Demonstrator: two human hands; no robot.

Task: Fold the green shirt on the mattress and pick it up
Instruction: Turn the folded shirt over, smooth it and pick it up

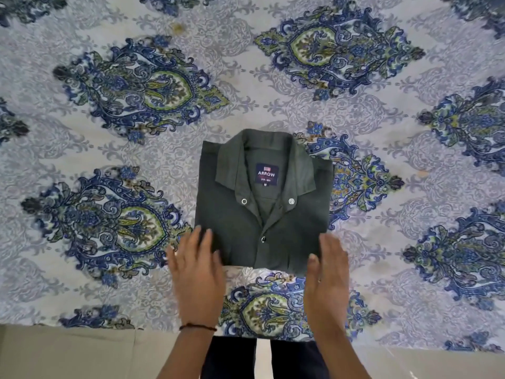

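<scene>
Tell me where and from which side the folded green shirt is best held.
Probably the two side edges near the bottom fold, one hand sliding under each. The green shirt lies flat as a compact rectangle; left hand and right hand flank its near corners.

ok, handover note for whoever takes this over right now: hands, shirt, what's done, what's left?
Left hand: open, fingers straight, over the shirt's near-left corner; holds nothing.
Right hand: open, edge-on at the near-right corner; holds nothing. Whether it touches the cloth cannot be told.
Green shirt: lies flat on the mattress, folded into a compact rectangle, collar away from the person, label showing.
Done: the fold looks finished.
Left: grip both near corners or slide the hands under, then lift it. Not yet picked up.
</scene>
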